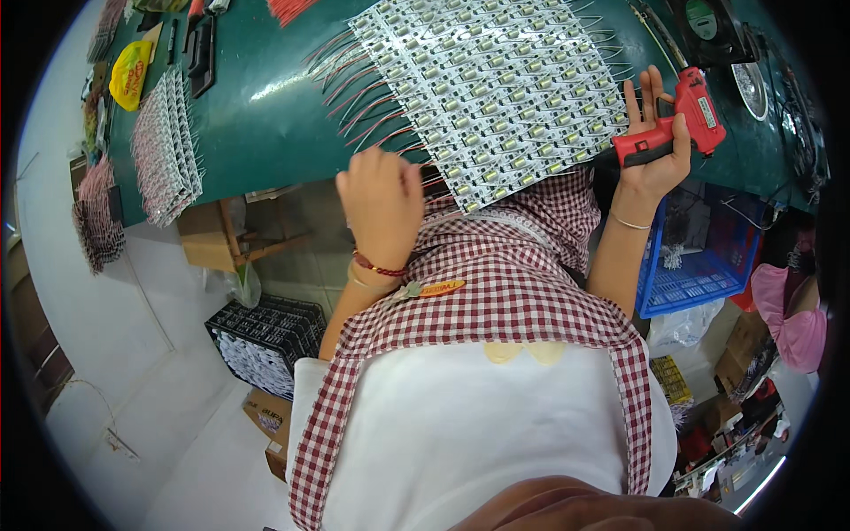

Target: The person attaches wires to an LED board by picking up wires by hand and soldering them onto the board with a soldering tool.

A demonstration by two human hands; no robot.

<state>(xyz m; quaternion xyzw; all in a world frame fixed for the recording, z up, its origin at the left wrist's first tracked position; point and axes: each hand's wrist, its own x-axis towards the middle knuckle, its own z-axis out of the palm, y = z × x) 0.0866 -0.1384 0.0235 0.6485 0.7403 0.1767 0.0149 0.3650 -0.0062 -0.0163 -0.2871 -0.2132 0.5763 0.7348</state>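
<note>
Head view: right hand (pixel 653 146) wraps the grip of a red glue gun (pixel 677 124), fingers partly spread above it. Left hand (pixel 382 199) is curled at the near edge of a sheet of small white LED modules (pixel 491 88) on the green surface (pixel 266 106); what it pinches, cannot tell. Risk, as I judge it: the sheet overhangs the edge and may slide; a hot nozzle could touch fingers. Modules are hard and glossy, with thin red wires (pixel 354 97).

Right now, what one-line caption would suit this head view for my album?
Right hand holds a red glue gun beside a sheet of small white modules; left hand rests at its edge.
</note>
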